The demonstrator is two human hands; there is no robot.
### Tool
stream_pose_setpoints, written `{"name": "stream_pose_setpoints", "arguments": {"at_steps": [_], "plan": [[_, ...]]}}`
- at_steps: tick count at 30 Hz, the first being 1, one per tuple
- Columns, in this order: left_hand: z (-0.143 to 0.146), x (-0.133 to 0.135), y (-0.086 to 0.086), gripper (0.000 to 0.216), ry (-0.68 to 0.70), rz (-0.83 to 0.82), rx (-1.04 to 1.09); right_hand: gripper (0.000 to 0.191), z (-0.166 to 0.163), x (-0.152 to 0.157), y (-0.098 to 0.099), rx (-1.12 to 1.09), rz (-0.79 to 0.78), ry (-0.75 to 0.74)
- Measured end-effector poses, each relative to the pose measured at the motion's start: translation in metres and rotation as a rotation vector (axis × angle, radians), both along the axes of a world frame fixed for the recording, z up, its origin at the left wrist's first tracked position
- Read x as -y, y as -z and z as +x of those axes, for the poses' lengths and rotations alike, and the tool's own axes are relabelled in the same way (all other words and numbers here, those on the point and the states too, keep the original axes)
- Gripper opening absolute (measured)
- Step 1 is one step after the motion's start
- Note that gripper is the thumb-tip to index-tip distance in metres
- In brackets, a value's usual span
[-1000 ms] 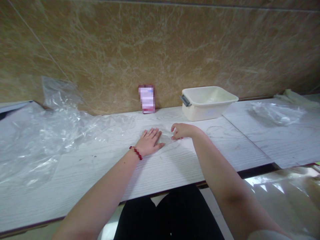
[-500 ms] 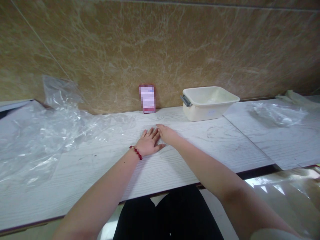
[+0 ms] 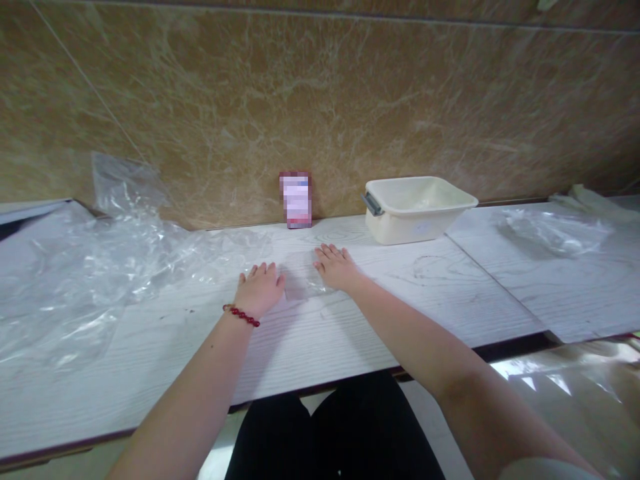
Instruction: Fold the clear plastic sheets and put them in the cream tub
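Between my hands a small clear plastic bag (image 3: pixel 299 283) lies flat on the white wood-grain table (image 3: pixel 200 360). My left hand (image 3: pixel 260 288), with a red bead bracelet at the wrist, rests palm down at the bag's left edge, fingers apart. Across from it, my right hand (image 3: pixel 337 267) lies palm down with outstretched fingers over the bag's right part, hiding some of it. Neither hand grips anything.
Crumpled clear plastic bags (image 3: pixel 145 260) cover the left of the table. A cream plastic tub (image 3: pixel 405 228) with a grey handle stands at the back right, and more clear plastic (image 3: pixel 555 230) lies beyond it. A blurred card (image 3: pixel 298 200) leans on the marble wall (image 3: pixel 320 100).
My left hand has moved left, away from my right hand, uncovering the clear bag. My right hand stays nearly in place, its fingers now more spread.
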State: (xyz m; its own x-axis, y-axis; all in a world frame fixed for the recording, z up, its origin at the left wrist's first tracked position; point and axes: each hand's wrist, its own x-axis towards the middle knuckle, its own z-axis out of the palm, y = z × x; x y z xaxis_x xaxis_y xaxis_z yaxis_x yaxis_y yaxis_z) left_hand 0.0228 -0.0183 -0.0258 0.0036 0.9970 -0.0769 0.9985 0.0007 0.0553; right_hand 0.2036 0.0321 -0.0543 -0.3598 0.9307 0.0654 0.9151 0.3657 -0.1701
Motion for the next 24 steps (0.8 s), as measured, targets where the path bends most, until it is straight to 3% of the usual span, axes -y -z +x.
{"name": "stream_pose_setpoints", "arguments": {"at_steps": [6, 18, 24], "plan": [[-0.011, 0.0, -0.002, 0.044, 0.045, -0.085, 0.008, 0.052, 0.002, 0.003, -0.006, -0.047, 0.024, -0.02], [-0.008, -0.006, 0.004, 0.044, -0.06, -0.107, 0.032, 0.059, -0.003, 0.012, -0.011, 0.018, -0.071, -0.152], [-0.007, -0.012, 0.003, 0.043, -0.134, -0.107, 0.156, 0.062, -0.002, 0.012, -0.011, 0.02, -0.08, -0.174]]}}
